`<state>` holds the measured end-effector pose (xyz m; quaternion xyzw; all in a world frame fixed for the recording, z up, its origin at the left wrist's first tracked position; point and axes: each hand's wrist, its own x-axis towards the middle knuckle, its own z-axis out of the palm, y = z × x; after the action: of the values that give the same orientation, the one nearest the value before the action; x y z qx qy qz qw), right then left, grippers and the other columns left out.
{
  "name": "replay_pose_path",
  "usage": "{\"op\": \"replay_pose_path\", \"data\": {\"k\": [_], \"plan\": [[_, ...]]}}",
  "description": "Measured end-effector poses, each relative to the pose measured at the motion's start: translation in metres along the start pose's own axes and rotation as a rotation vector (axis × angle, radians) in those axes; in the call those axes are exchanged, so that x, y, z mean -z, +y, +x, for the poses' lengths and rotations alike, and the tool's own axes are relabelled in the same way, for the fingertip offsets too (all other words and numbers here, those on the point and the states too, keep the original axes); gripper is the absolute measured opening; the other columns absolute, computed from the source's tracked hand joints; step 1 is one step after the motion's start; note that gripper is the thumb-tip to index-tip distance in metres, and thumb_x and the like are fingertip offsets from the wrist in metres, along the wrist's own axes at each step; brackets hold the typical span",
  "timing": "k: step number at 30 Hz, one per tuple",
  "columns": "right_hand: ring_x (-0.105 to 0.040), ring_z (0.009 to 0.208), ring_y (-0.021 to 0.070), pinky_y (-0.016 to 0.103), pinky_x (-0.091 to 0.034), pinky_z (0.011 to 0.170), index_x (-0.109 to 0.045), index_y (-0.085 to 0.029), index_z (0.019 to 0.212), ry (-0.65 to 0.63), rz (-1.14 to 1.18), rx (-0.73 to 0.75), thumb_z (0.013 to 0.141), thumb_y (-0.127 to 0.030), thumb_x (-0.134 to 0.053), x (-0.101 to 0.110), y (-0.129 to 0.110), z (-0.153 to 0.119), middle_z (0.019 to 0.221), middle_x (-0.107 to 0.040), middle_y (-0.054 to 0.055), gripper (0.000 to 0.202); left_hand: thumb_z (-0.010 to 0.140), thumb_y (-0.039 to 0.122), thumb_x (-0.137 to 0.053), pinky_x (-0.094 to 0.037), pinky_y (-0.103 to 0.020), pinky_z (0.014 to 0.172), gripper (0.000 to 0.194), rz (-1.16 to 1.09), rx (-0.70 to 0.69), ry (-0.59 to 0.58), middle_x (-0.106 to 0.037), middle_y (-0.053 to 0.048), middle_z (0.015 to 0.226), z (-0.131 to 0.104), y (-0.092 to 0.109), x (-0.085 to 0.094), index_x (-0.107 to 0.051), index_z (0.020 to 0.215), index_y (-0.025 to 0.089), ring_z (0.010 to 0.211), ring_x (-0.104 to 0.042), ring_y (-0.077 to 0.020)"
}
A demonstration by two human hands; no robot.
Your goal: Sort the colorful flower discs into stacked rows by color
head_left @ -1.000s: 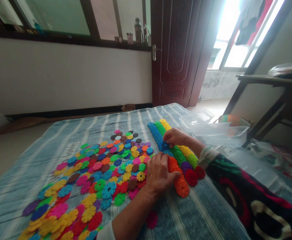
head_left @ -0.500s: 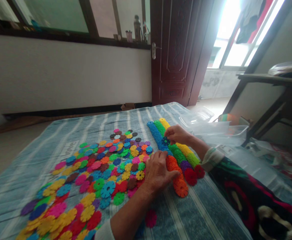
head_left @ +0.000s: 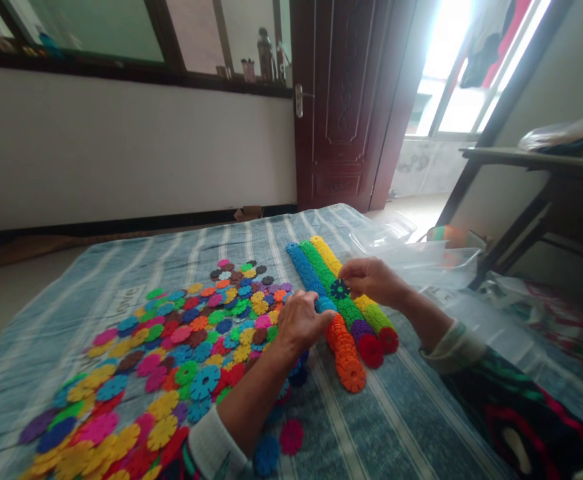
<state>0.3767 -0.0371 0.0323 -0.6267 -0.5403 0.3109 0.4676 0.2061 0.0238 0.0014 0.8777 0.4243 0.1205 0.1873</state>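
Observation:
Between the fingertips of my right hand (head_left: 371, 280) is a dark blue notched disc (head_left: 340, 289), held upright over the green row (head_left: 321, 267). My left hand (head_left: 301, 323) rests at the near end of the blue row (head_left: 304, 270), thumb and fingers around the discs where blue meets the orange discs (head_left: 346, 353). Beyond the green row lies a yellow row (head_left: 327, 251) that turns lime and ends in red. Purple and red discs end the green row. Left of my left hand spreads a loose pile of many-coloured discs (head_left: 186, 333).
Clear plastic containers (head_left: 441, 263) stand at the bed's right edge, with plastic bags (head_left: 521, 313) beyond. A striped cloth (head_left: 396, 413) covers the bed. A pink disc (head_left: 292, 437) and a blue disc (head_left: 266, 455) lie near the front. A door (head_left: 346, 100) stands behind.
My right hand has drawn back to the right from the blue row with the dark blue disc. My left hand has shifted slightly up along the row's end. The view has moved a little.

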Motion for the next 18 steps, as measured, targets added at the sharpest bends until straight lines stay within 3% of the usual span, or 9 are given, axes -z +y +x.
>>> {"op": "replay_pose_path", "data": {"k": [4, 10, 18], "plan": [[-0.059, 0.045, 0.0094, 0.019, -0.044, 0.044, -0.063, -0.014, 0.076, 0.018, 0.018, 0.011, 0.065, -0.021, -0.058, 0.003, -0.001, -0.008, 0.055, -0.057, -0.005, 0.013, 0.072, 0.047, -0.061, -0.043, -0.031, 0.071, 0.034, 0.009, 0.015, 0.009, -0.064, -0.008, 0.093, 0.003, 0.001, -0.001, -0.067, 0.089, 0.018, 0.088, -0.059, -0.0235], [-0.059, 0.046, 0.0100, 0.020, -0.044, 0.045, -0.063, -0.014, 0.076, 0.020, 0.019, 0.004, 0.065, -0.021, -0.058, 0.004, 0.003, -0.010, 0.056, -0.058, -0.004, 0.014, 0.065, 0.047, -0.068, -0.041, -0.028, 0.065, 0.035, -0.024, 0.081, -0.037, -0.067, -0.006, 0.089, 0.009, 0.002, 0.002, -0.065, 0.085, 0.018, 0.083, -0.061, -0.0218], [-0.059, 0.047, 0.0105, 0.020, -0.045, 0.046, -0.065, -0.014, 0.081, 0.067, -0.081, 0.062, 0.071, -0.017, -0.054, 0.001, 0.020, 0.007, 0.057, -0.058, -0.003, 0.015, 0.060, 0.044, -0.073, -0.039, -0.026, 0.059, 0.036, -0.067, 0.106, -0.042, -0.068, -0.004, 0.083, 0.015, -0.001, -0.002, -0.062, 0.083, 0.019, 0.079, -0.063, -0.0203]]}}
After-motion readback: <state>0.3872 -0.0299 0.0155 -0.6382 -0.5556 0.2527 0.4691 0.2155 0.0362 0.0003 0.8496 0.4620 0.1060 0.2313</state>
